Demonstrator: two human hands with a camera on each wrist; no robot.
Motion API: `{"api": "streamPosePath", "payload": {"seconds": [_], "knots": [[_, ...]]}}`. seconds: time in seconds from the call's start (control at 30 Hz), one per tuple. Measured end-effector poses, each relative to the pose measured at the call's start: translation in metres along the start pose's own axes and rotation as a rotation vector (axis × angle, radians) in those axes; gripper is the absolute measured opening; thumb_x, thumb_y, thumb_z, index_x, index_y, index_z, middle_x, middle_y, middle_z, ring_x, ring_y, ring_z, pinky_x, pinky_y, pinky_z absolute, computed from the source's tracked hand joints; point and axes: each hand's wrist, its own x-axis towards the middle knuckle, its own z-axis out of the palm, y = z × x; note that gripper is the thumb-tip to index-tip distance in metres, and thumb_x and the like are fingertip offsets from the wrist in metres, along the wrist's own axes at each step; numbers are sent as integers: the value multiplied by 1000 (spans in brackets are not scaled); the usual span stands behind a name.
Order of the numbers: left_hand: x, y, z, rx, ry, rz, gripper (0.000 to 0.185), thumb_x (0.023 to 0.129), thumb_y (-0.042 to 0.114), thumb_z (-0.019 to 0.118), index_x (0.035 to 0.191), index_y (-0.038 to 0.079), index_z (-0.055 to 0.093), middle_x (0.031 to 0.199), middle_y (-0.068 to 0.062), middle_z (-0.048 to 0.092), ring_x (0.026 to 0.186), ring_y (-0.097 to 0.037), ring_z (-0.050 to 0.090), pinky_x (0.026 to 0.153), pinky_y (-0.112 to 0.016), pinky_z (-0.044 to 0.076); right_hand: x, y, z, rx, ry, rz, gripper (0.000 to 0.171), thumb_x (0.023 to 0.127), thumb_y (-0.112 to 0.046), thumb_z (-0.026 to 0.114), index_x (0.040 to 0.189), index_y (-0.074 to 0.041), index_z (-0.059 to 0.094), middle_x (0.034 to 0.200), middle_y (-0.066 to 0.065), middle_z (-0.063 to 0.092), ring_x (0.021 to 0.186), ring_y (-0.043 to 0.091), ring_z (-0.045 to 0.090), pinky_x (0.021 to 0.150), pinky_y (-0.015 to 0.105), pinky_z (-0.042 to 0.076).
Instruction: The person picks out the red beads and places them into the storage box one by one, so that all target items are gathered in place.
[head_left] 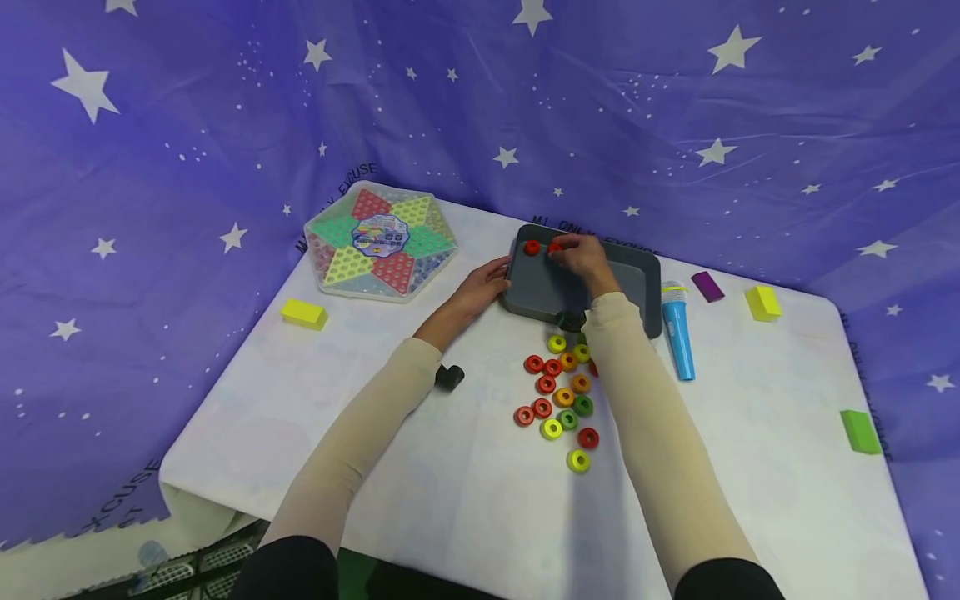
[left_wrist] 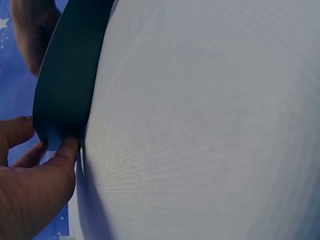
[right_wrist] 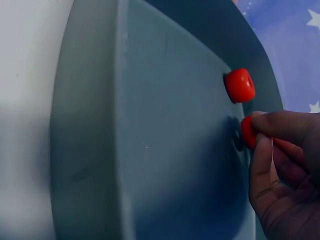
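In the head view, my right hand (head_left: 583, 260) is over the back of a dark grey tray (head_left: 547, 292). Its thumb and fingers pinch a red ring (right_wrist: 248, 132), held at the tray's floor in the right wrist view. Beside it a second red ring (head_left: 532, 247) lies in the tray's back left corner. My left hand (head_left: 480, 292) holds the tray's left end, thumb low on the outer wall and fingers near the rim, as the left wrist view shows. In front of the tray lie several loose rings (head_left: 546, 384) in red, orange, yellow and green.
A hexagonal Chinese checkers board (head_left: 380, 242) lies at the back left, with a yellow block (head_left: 304, 314) before it. Right of the tray are a blue toy microphone (head_left: 679, 333), a purple block (head_left: 707, 287), another yellow block (head_left: 763, 303) and a green block (head_left: 860, 432).
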Motion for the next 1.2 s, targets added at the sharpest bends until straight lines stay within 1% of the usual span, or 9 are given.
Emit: {"api": "streamPosePath", "payload": {"seconds": [0.17,0.33,0.47,0.63,0.8,0.9,1.07,1.2], "knots": [[-2,1,3,4,-2,8,56,95,-3,50,148,11,39,148,-16,43,135,-23,42,110,-35,37,-2,2,-3,-50,12,14,35,87,-8,69,121,-6,66,102,11,67,67,3,54,62,16,45],[-4,1,3,20,-2,14,55,96,-2,51,148,11,39,148,-16,43,135,-23,42,109,-35,38,-4,2,-4,-31,-5,41,37,87,-7,68,124,-6,65,113,14,65,76,8,56,66,17,46],[-4,0,4,14,-7,13,55,96,-1,51,148,11,39,148,-15,42,136,-23,42,109,-36,38,-6,2,-4,-29,-14,57,38,88,-7,68,125,-7,64,121,13,62,84,12,56,71,20,48],[-5,-2,7,-7,-6,18,55,96,-3,50,148,10,39,148,-17,42,135,-25,42,109,-37,38,-8,5,-5,-53,-15,32,40,87,-7,68,127,-6,63,124,15,61,87,15,57,73,21,48],[-6,-3,9,24,-10,9,55,96,-1,50,149,11,38,148,-15,42,136,-23,42,109,-36,38,-11,9,-9,-69,-18,15,43,87,-8,68,130,-6,61,128,16,61,90,16,58,74,21,48],[-5,-4,7,34,-6,5,55,96,0,51,149,13,38,148,-14,43,135,-22,42,109,-35,38,-13,10,-11,-38,-24,3,45,88,-8,67,132,-6,59,129,17,60,93,19,59,79,25,49],[-3,-1,5,55,13,8,56,95,-1,51,148,13,39,147,-14,44,135,-22,43,109,-34,37,-16,9,-16,24,-39,0,43,90,-7,63,133,-7,58,131,16,59,99,23,59,90,35,50],[-4,2,4,57,31,14,55,96,-2,49,148,11,39,147,-16,44,135,-24,43,110,-35,37,-18,8,-20,21,-32,-17,41,91,-9,63,132,-8,59,132,14,59,102,23,61,92,37,50]]}}
